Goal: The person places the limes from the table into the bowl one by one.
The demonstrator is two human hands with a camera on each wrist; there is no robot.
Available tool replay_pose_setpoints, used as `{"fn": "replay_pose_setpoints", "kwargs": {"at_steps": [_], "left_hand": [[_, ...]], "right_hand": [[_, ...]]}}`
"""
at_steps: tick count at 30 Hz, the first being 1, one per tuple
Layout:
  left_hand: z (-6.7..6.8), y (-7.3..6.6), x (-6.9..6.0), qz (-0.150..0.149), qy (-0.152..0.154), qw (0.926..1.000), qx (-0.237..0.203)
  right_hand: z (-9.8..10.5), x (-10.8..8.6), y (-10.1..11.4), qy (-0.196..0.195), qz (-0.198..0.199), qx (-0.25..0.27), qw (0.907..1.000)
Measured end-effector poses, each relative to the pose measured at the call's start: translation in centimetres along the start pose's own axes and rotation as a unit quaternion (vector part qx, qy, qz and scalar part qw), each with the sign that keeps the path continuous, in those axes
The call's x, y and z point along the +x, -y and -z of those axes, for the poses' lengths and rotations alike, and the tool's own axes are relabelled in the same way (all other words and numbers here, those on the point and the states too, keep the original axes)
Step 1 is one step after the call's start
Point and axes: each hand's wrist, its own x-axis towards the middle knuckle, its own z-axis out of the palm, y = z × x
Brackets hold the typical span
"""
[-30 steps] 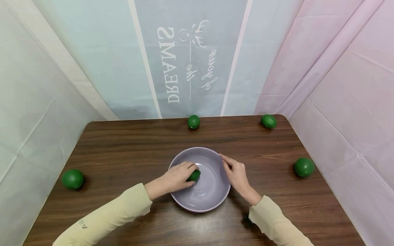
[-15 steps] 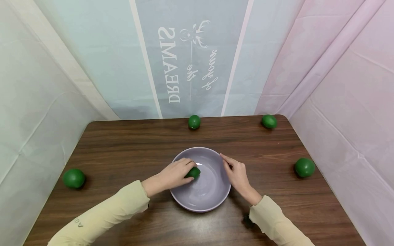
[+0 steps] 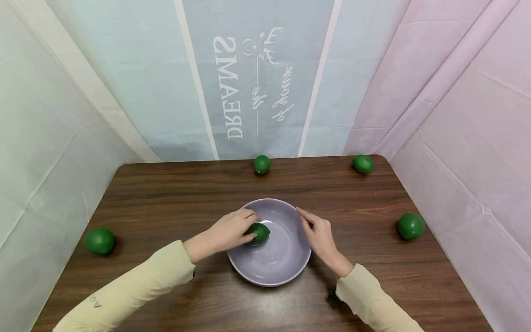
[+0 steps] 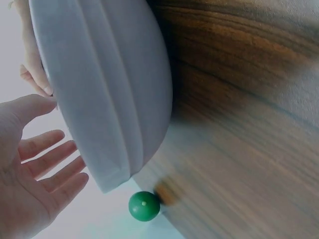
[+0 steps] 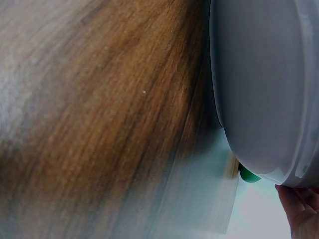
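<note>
A green lime (image 3: 261, 233) lies in the left part of a shallow lilac bowl (image 3: 274, 269). Over the bowl's left rim reaches my left hand (image 3: 227, 231), its fingers spread and loose beside the lime; the thumb appears to be against or just over it. The left wrist view shows that hand (image 4: 35, 174) with fingers extended, while the bowl wall (image 4: 104, 89) hides the lime. On the opposite side, my right hand (image 3: 321, 237) holds the bowl's rim between thumb and fingers. Only part of the right hand (image 5: 301, 211) appears in the right wrist view.
More limes sit around the wooden table (image 3: 174, 184): one at left (image 3: 99, 241), one at the back middle (image 3: 262, 164), one at the back right (image 3: 362, 163) and a lime at right (image 3: 410, 226). Cloth walls (image 3: 265, 92) enclose the back and sides.
My left hand has loosened from the lime and drawn back to the left, leaving more of the lime showing in the bowl. The right hand has stayed at the rim.
</note>
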Motion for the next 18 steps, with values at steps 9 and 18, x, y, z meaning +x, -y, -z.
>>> {"fn": "replay_pose_setpoints", "kwargs": {"at_steps": [9,18], "left_hand": [[0.8,0.8,-0.6,0.015,-0.004,0.9999,0.003],[1.3,1.2,-1.2,0.029,-0.013,0.9995,0.006]], "right_hand": [[0.0,0.0,0.0,0.000,0.001,-0.001,1.0000],[0.1,0.0,0.1,0.000,-0.002,0.001,1.0000]]}}
